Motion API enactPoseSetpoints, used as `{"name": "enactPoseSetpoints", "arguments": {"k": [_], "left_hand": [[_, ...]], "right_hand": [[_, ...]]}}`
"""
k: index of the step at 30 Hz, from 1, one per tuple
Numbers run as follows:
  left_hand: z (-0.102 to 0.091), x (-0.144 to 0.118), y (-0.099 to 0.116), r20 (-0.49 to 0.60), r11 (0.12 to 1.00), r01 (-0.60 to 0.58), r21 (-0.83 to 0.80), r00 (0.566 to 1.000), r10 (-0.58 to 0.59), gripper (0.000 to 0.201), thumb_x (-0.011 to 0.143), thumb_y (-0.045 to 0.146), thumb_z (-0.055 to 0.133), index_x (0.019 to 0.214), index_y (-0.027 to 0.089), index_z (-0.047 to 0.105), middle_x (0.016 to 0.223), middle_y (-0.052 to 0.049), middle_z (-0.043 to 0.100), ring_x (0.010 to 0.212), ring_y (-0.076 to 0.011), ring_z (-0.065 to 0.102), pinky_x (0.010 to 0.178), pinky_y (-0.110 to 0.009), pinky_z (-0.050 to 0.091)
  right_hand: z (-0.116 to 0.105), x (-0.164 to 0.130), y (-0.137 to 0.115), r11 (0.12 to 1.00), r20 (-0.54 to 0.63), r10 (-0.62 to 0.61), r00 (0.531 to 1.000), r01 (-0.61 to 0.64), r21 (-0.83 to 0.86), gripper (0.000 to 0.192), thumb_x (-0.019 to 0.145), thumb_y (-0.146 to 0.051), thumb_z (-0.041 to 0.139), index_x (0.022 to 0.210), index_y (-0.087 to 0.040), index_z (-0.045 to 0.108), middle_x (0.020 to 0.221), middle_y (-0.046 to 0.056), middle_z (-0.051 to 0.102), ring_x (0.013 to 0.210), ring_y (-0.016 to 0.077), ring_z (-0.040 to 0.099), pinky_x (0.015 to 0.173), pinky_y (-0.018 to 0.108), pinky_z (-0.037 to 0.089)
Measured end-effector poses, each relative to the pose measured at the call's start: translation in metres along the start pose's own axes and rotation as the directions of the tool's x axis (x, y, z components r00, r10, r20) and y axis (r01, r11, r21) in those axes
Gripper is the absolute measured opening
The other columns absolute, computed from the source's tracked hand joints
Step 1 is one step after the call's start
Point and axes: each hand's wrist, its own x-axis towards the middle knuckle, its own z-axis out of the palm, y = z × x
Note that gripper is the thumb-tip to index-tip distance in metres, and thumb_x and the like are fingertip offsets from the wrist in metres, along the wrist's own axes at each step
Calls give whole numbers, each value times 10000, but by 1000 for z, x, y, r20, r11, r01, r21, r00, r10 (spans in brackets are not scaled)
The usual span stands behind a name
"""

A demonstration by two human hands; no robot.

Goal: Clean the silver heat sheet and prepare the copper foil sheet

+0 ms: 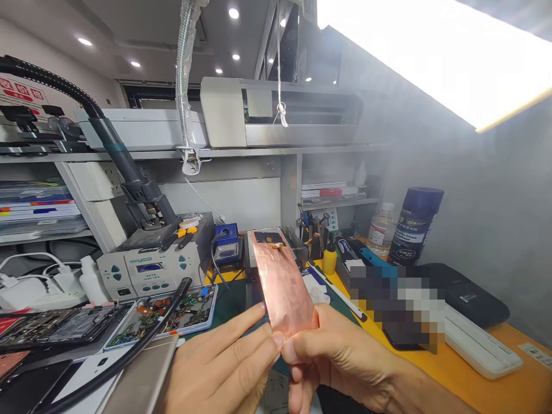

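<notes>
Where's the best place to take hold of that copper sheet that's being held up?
Take the copper sheet by its bare long side edges, coming in from the side. Its lower end is already pinched by the left hand and right hand, and the far end carries a dark part.

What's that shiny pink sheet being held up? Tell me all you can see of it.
The copper-coloured sheet is a thin, glossy, rectangular foil with a dark patch at its far end. It stands tilted up over the bench, slightly curved. The left hand and right hand pinch its lower edge between fingertips.
</notes>
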Motion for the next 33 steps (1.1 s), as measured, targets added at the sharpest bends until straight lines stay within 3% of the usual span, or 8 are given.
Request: {"name": "enactPoseSetpoints", "arguments": {"k": [10,18,33], "left_hand": [[0,-2,0,17,1000,-1,3,1000,1,240,972,109,525,1123,140,709,1128,-63,767,1221,-219,633,1021,-302,543],[-3,4,-6,5,998,-67,-14,998,67,219,976,146,538,1116,141,707,1052,-50,789,1183,-201,656,998,-261,548],[-2,4,-5,17,996,-60,-70,998,61,293,981,165,528,1243,174,659,1075,-55,783,1165,-201,667,967,-266,565]], "right_hand": [[-1,2,1,998,21,18,1000,-19,56,144,614,-168,726,677,-60,655,540,17,590,502,189,687,468,256,590],[-1,-1,-5,998,57,40,998,-42,40,187,637,-209,750,706,-43,695,702,87,690,526,167,698,493,244,599],[1,-1,-5,998,-8,56,998,-55,37,158,582,-180,711,634,-35,678,586,83,660,454,195,686,441,276,608]]}}
